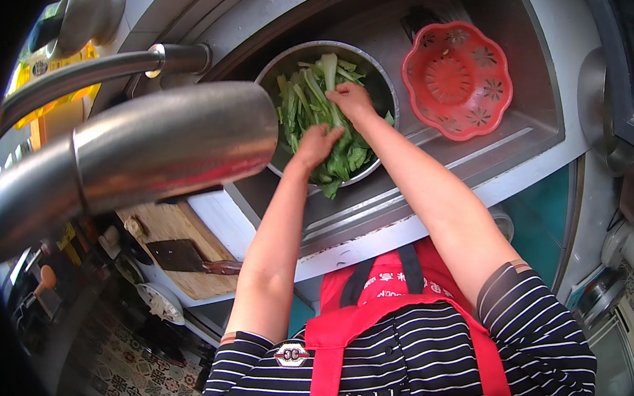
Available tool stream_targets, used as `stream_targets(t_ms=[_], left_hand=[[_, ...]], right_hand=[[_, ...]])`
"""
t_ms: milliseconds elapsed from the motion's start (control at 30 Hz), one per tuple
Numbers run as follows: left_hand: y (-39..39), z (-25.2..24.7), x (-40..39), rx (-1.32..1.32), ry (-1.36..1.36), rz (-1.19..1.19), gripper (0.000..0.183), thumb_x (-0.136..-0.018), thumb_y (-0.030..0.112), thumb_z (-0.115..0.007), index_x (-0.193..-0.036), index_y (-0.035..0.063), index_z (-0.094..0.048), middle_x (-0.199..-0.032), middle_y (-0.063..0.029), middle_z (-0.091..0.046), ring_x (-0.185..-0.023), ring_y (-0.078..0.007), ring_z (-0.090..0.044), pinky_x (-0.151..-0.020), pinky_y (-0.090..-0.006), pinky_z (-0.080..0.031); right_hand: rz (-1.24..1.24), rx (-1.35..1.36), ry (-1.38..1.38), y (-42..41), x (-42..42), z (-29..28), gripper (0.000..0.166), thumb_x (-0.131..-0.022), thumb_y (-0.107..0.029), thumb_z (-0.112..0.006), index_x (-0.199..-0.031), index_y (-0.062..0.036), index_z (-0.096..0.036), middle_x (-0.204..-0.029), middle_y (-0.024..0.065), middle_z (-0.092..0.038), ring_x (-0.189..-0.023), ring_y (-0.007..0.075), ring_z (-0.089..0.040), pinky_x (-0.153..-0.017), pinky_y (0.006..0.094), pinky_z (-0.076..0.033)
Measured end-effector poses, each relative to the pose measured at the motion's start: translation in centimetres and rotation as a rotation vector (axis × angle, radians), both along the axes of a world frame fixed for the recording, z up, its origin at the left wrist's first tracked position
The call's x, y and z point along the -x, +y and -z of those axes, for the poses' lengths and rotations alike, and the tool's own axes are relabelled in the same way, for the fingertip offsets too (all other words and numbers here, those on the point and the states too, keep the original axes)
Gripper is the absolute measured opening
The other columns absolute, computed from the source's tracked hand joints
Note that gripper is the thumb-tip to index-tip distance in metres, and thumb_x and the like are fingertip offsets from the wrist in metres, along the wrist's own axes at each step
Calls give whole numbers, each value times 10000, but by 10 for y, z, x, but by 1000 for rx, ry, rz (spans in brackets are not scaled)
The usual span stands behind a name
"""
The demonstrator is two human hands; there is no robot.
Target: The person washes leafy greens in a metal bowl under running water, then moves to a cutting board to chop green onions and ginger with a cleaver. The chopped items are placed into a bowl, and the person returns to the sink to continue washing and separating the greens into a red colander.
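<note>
A round metal basin stands in the stainless steel sink, filled with leafy greens that have pale stalks. My right hand grips the pale stalk of one leafy green near the basin's middle. Lower and to the left, my left hand rests on the leaves with its thumb and fingers partly spread; whether it pinches a leaf cannot be told. Some leaves hang over the basin's near rim. To the right of the basin sits a red plastic colander with a scalloped rim and flower-shaped holes.
A large metal faucet reaches in from the left, close to the basin. Left of the sink, a cleaver lies on a wooden cutting board. A bowl of pale food stands beyond it. An open window frame is at the right.
</note>
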State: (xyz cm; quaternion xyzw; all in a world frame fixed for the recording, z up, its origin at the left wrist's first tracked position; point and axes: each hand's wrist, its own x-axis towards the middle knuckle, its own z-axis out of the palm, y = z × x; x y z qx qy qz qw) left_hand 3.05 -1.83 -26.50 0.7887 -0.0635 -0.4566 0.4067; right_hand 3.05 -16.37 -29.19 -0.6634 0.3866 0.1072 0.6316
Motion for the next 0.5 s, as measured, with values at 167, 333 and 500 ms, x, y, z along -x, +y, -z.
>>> stream_targets(t_ms=[167, 333, 500], left_hand=[[0, -1, 0, -256, -94, 187, 476, -844, 431, -576, -861, -37, -659, -832, -233, -645, -818, -362, -625, -755, -413, -463], [-27, -53, -21, -421, -323, 152, 408, -837, 409, -562, -904, 8, -601, -833, -211, -640, -822, -374, -613, -738, -442, -462], [-40, -19, -42, -441, -389, -106, 341, -786, 352, -619, -883, 27, -582, -808, -180, -643, -815, -340, -616, -713, -418, -467]], right_hand=[[-305, 384, 288, -8, -12, -45, 334, -745, -333, -679, -932, -73, -585, -947, 146, -648, -933, 325, -613, -804, 443, -467], [-489, 435, 250, -12, -2, -29, 418, -731, -308, -691, -1050, -84, -541, -990, 146, -643, -995, 334, -591, -832, 442, -465], [-246, 241, 191, -14, -3, -18, 383, -713, -204, -699, -1032, -50, -555, -993, 146, -640, -927, 297, -604, -798, 396, -469]])
